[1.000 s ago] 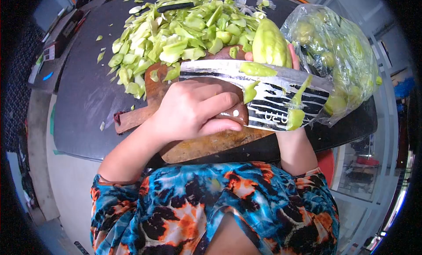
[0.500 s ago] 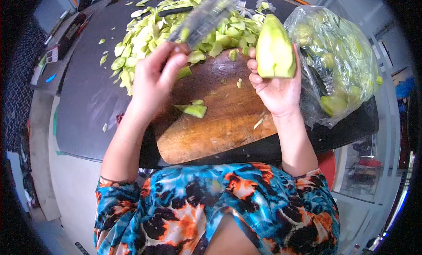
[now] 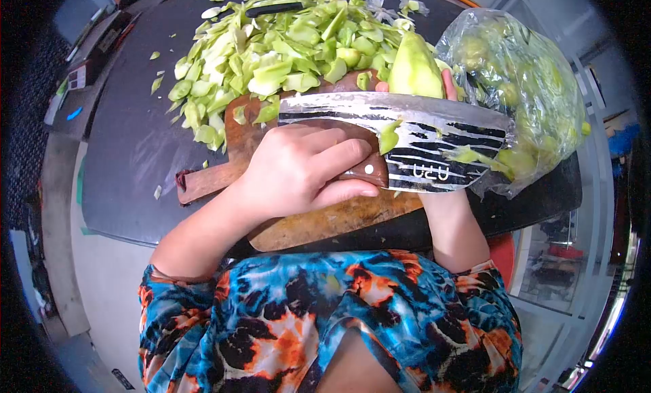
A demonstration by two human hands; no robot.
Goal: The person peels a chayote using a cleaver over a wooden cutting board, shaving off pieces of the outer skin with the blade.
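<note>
Head view: the left hand (image 3: pixel 288 169) is clenched round the brown handle of the knife (image 3: pixel 434 139), fingers curled over it and the thumb along the lower side. The broad blade reaches to the right with its striped black-and-silver face to the camera, across part of the board (image 3: pixel 339 220) and in front of the right hand (image 3: pixel 449 85). Pieces of green peel (image 3: pixel 388 136) cling to the blade.

The right hand grasps the gourd (image 3: pixel 415 67), a pale green one, which stands roughly upright just beyond the blade's upper edge. A fingertip shows on the left side of the gourd and the thumb on its right; the blade hides the rest of the grip and the gourd's lower end.

Beyond the board, a large heap of peelings (image 3: pixel 271 61) spreads over the dark table (image 3: pixel 129 149), some of it overlapping the board. A black handle (image 3: pixel 274 9) lies on the heap near its far side. To the right of the gourd, just beside it, sits a clear plastic bag (image 3: pixel 522 88) with green produce inside. A wooden handle (image 3: pixel 210 183) juts out left of the board.
</note>
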